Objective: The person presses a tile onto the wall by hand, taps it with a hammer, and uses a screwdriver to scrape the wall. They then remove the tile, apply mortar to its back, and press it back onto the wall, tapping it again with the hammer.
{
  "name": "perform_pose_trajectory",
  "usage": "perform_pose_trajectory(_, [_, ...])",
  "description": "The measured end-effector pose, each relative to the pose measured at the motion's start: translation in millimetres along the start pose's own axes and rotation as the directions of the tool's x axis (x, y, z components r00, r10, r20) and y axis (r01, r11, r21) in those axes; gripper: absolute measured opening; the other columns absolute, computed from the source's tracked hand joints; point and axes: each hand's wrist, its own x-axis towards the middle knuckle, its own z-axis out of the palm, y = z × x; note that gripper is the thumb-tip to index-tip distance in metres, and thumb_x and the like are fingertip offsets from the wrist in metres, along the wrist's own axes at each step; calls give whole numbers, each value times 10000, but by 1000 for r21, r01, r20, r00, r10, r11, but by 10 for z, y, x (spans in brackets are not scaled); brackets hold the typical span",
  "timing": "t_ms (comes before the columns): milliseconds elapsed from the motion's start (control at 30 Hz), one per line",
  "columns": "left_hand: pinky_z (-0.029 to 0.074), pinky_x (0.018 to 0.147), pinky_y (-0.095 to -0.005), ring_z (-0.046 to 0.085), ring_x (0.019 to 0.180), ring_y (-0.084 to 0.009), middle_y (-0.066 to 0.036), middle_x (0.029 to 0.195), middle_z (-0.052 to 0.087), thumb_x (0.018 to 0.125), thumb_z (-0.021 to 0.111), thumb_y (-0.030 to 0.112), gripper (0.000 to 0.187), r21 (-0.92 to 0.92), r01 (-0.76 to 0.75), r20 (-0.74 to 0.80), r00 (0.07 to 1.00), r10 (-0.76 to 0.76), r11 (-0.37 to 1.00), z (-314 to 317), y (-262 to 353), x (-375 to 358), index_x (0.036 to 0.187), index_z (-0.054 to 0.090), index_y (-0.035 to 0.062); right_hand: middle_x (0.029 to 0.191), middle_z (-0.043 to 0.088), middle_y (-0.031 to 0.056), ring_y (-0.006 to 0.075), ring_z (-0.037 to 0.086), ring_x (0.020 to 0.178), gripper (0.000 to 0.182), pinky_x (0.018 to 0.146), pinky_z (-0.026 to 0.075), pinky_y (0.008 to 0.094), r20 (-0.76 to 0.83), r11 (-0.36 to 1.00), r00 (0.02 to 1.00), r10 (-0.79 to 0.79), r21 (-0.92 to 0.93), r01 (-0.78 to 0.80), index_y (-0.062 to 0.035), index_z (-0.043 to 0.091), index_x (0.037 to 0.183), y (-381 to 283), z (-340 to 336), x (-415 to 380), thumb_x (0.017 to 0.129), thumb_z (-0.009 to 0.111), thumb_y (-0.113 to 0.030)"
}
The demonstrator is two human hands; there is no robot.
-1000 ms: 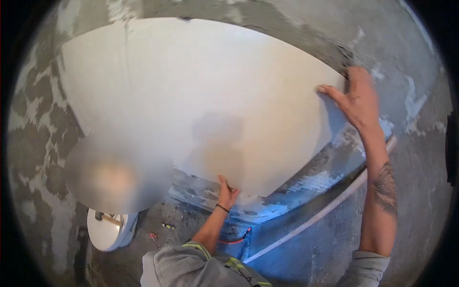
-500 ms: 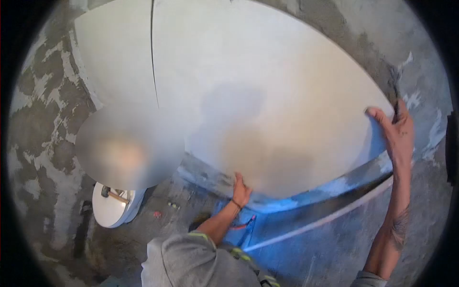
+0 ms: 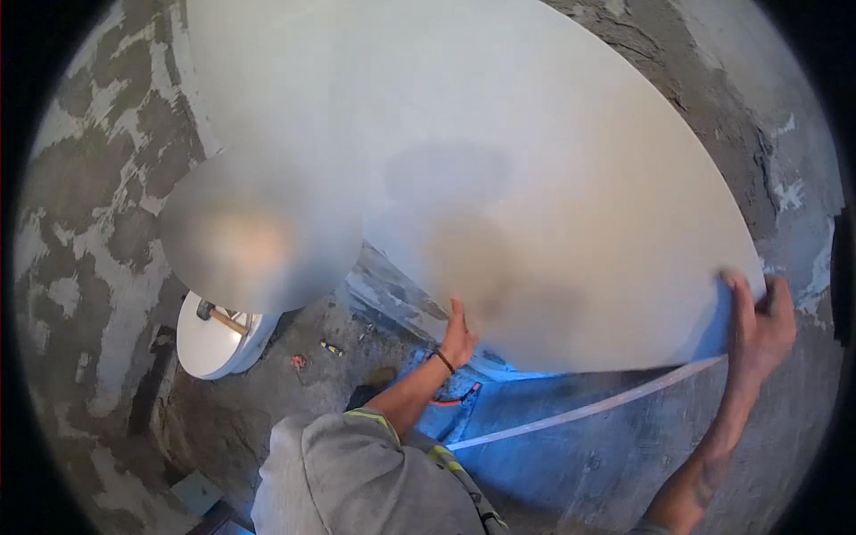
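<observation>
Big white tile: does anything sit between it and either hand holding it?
Nothing visible does. The left hand presses directly on the big white tile at its lower edge, and the right hand grips its right corner.

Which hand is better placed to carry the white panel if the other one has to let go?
Left, probably. The left hand holds the white panel by its lower edge near the middle, under the weight. The right hand grips only the far right corner, so the panel would likely tip.

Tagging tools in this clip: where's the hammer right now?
In the head view, the hammer lies on top of the white bucket at lower left, on the floor by the patchy wall, left of the left hand.
</observation>
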Motion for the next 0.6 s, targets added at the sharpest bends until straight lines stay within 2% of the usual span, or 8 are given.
perform_pose_trajectory(167, [411, 649, -280, 489, 688, -103, 48, 906, 579, 809, 323, 744, 683, 4, 88, -33, 996, -88, 996, 7, -175, -285, 1184, 495, 200, 632, 434, 45, 133, 395, 564, 472, 474, 308, 271, -68, 989, 995, 69, 136, -60, -7, 512, 734, 30, -516, -607, 708, 757, -409])
perform_pose_trajectory(267, [420, 663, -297, 480, 695, -122, 38, 927, 582, 775, 299, 789, 748, -114, 153, 262, 958, -119, 982, -281, -199, -270, 1190, 499, 200, 621, 416, 46, 169, 381, 540, 542, 462, 289, 288, -126, 998, 991, -43, 44, 49, -13, 499, 732, 51, -898, -1094, 684, 742, -494])
perform_pose_trajectory(333, [433, 863, -383, 545, 943, -214, -24, 1142, 576, 743, 280, 824, 842, -138, 95, 18, 996, -93, 986, -299, -155, -451, 1249, 470, 178, 647, 440, 84, 201, 439, 574, 506, 472, 326, 304, -76, 998, 995, -70, -2, 70, 10, 523, 781, 106, -1086, -1509, 764, 684, -470])
perform_pose_trajectory(433, [356, 983, -455, 476, 1138, -300, -72, 1290, 497, 711, 219, 859, 954, -97, -51, -137, 990, 37, 994, -437, -250, -733, 1318, 421, 152, 648, 478, 97, 219, 466, 566, 483, 465, 361, 324, -76, 989, 986, -148, -13, 147, 20, 555, 797, 189, -1427, -2033, 769, 687, -443])
perform_pose_trajectory(467, [353, 984, -457, 474, 1141, -301, -73, 1292, 495, 712, 217, 858, 954, -92, -79, -182, 981, 61, 993, -510, -280, -841, 1319, 420, 151, 690, 541, 95, 194, 509, 569, 362, 489, 398, 297, 182, 941, 928, -324, -40, 337, -29, 608, 859, 300, -1587, -2239, 749, 671, -369])
perform_pose_trajectory(500, [351, 985, -459, 472, 1144, -301, -74, 1294, 493, 713, 215, 857, 954, -88, -81, -209, 976, 61, 993, -583, -300, -940, 1320, 419, 151, 732, 604, 93, 170, 553, 572, 288, 513, 434, 270, 435, 856, 774, -461, -12, 516, -79, 662, 921, 358, -1694, -2370, 730, 656, -294])
perform_pose_trajectory(533, [348, 987, -461, 469, 1147, -302, -75, 1297, 490, 714, 213, 856, 953, -88, -90, -238, 969, 67, 992, -655, -308, -1054, 1321, 418, 150, 732, 604, 93, 170, 553, 572, 288, 513, 434, 270, 439, 860, 775, -455, -9, 510, -79, 662, 921, 249, -1678, -2343, 730, 656, -294])
perform_pose_trajectory(600, [343, 989, -466, 465, 1153, -303, -78, 1301, 486, 716, 209, 854, 953, -85, -90, -296, 953, 61, 992, -863, -313, -1255, 1324, 417, 149, 658, 585, 49, 184, 448, 389, 218, 376, 360, 330, -232, 869, 910, -343, 288, 401, -32, 645, 826, -67, -1558, -2322, 737, 596, -225])
